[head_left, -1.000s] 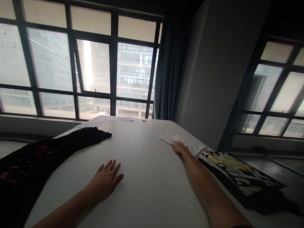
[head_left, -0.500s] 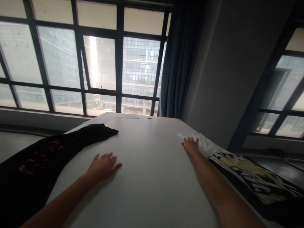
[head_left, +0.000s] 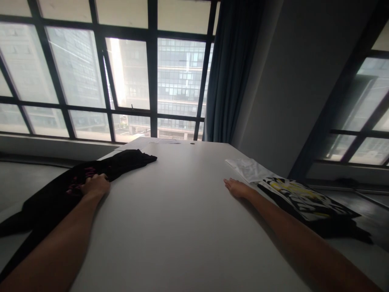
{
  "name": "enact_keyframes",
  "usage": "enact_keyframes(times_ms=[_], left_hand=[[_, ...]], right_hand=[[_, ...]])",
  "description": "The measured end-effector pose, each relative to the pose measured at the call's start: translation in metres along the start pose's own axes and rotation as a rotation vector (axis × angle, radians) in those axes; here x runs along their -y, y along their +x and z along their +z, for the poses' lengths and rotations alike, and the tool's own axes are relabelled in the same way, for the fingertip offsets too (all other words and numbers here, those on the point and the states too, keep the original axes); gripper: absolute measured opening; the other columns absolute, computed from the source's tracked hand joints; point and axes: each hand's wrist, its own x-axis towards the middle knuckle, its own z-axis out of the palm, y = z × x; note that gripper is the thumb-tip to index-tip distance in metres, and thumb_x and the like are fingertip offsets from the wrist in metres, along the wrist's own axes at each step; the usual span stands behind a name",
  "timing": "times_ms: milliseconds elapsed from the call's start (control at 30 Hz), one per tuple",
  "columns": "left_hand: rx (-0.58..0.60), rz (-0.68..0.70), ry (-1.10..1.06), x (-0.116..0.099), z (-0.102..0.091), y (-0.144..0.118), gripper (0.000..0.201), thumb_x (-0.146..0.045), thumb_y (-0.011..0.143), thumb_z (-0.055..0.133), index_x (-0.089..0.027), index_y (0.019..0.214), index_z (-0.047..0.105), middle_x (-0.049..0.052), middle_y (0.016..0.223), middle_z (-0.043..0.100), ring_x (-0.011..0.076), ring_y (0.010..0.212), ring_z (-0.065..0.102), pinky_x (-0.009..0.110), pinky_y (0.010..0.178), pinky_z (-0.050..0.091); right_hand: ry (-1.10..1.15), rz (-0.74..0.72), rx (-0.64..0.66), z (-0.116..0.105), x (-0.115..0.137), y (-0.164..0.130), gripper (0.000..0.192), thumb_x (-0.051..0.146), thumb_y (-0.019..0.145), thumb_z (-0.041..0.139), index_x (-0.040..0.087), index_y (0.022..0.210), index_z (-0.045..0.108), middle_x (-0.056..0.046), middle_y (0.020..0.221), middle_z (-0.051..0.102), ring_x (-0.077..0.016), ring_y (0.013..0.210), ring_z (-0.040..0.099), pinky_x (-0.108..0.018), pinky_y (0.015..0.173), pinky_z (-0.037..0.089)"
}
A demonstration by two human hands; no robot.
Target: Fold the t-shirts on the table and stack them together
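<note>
A black garment with a pink print [head_left: 54,194] lies bunched along the left edge of the white table. On top of it is my left hand [head_left: 95,184], its fingers curled into the cloth beside the print; the fingertips are hidden. My right hand [head_left: 235,187] rests on the tabletop at the right, palm down with fingers stretched out and nothing in it. Just beyond and to the right of that hand is a folded white cloth [head_left: 247,169]. Near my right forearm, a folded garment with a black, white and yellow pattern [head_left: 304,196] lies on black fabric [head_left: 337,229].
The long white table [head_left: 179,211] runs away from me toward the window. Papers [head_left: 165,141] and a round dark cable hole [head_left: 192,143] are at its far end. A blue curtain [head_left: 221,81] and a grey pillar [head_left: 273,89] stand behind the table at the right.
My left hand has moved left from the bare tabletop onto the black garment and closed on it. My right hand has come off the white cloth's edge onto the table.
</note>
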Motion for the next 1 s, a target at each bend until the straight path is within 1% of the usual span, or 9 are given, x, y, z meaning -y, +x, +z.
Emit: enact_keyframes(times_ms=[100, 200, 300, 433, 533, 600, 767, 867, 1000], left_hand=[[0.007, -0.019, -0.044, -0.032, 0.001, -0.004, 0.053, -0.039, 0.083, 0.041, -0.014, 0.125, 0.061, 0.021, 0.125, 0.064, 0.0436, 0.119, 0.055, 0.055, 0.094, 0.045], [0.071, 0.224, -0.106, -0.078, 0.012, -0.019, 0.050, -0.036, 0.084, 0.041, -0.014, 0.123, 0.062, 0.015, 0.126, 0.066, 0.0336, 0.120, 0.058, 0.043, 0.101, 0.044], [0.144, 0.467, -0.178, -0.124, 0.023, -0.047, 0.042, -0.041, 0.083, 0.048, -0.021, 0.116, 0.066, 0.003, 0.134, 0.063, 0.0236, 0.123, 0.057, 0.028, 0.105, 0.041], [0.507, 0.872, -0.327, -0.160, 0.014, -0.088, 0.041, -0.046, 0.084, 0.054, -0.024, 0.115, 0.071, 0.002, 0.129, 0.067, 0.0244, 0.121, 0.059, 0.034, 0.106, 0.043], [0.818, 0.974, -0.365, -0.168, -0.002, -0.109, 0.033, -0.049, 0.081, 0.063, -0.032, 0.106, 0.076, -0.001, 0.136, 0.062, 0.0255, 0.133, 0.049, 0.037, 0.111, 0.037], [0.930, 1.010, -0.375, -0.170, -0.012, -0.116, 0.030, -0.051, 0.080, 0.065, -0.034, 0.102, 0.077, -0.003, 0.134, 0.063, 0.0254, 0.135, 0.047, 0.037, 0.113, 0.035], [0.784, 1.011, -0.357, -0.167, -0.022, -0.113, 0.041, -0.059, 0.078, 0.064, -0.032, 0.107, 0.076, -0.001, 0.126, 0.069, 0.0278, 0.123, 0.058, 0.037, 0.108, 0.041], [0.590, 0.856, -0.289, -0.152, -0.020, -0.096, 0.059, -0.065, 0.079, 0.057, -0.028, 0.124, 0.068, 0.004, 0.126, 0.069, 0.0273, 0.115, 0.063, 0.036, 0.102, 0.047], [0.436, 0.639, -0.158, -0.122, -0.012, -0.067, 0.072, -0.070, 0.081, 0.046, -0.027, 0.139, 0.054, 0.007, 0.149, 0.049, 0.0299, 0.132, 0.049, 0.040, 0.108, 0.041]], right_hand=[[-0.035, 0.073, -0.002, -0.001, 0.013, -0.019, 0.051, 0.038, 0.100, 0.030, 0.022, 0.146, 0.045, -0.012, 0.153, 0.040, -0.0296, 0.141, 0.034, -0.050, 0.113, 0.026], [-0.061, 0.110, -0.049, -0.007, 0.025, -0.034, 0.048, 0.036, 0.100, 0.028, 0.024, 0.143, 0.048, -0.011, 0.153, 0.040, -0.0297, 0.139, 0.037, -0.050, 0.110, 0.030], [-0.026, -0.006, -0.144, -0.014, 0.036, -0.042, 0.045, 0.027, 0.097, 0.035, 0.020, 0.138, 0.053, -0.010, 0.144, 0.051, -0.0241, 0.131, 0.047, -0.041, 0.111, 0.033], [0.155, -0.218, -0.263, -0.020, 0.052, -0.046, 0.056, 0.019, 0.085, 0.047, 0.015, 0.141, 0.050, -0.011, 0.145, 0.051, -0.0221, 0.133, 0.046, -0.037, 0.115, 0.031], [0.284, -0.403, -0.281, -0.019, 0.069, -0.049, 0.068, 0.013, 0.076, 0.049, 0.018, 0.143, 0.048, -0.008, 0.150, 0.045, -0.0214, 0.138, 0.041, -0.039, 0.117, 0.029], [0.306, -0.517, -0.256, -0.018, 0.080, -0.052, 0.070, 0.011, 0.072, 0.049, 0.021, 0.140, 0.052, -0.006, 0.148, 0.047, -0.0223, 0.137, 0.042, -0.041, 0.117, 0.030], [0.180, -0.507, -0.158, -0.029, 0.088, -0.055, 0.051, 0.007, 0.068, 0.048, 0.022, 0.108, 0.075, -0.005, 0.116, 0.070, -0.0217, 0.105, 0.065, -0.034, 0.101, 0.045], [-0.014, -0.308, -0.127, -0.048, 0.074, -0.055, 0.048, 0.007, 0.066, 0.053, 0.023, 0.105, 0.077, -0.006, 0.112, 0.071, -0.0253, 0.102, 0.066, -0.036, 0.100, 0.044], [-0.124, 0.053, -0.022, -0.077, 0.038, -0.063, 0.041, 0.010, 0.070, 0.058, 0.020, 0.106, 0.076, -0.012, 0.116, 0.070, -0.0327, 0.112, 0.062, -0.042, 0.099, 0.043]])
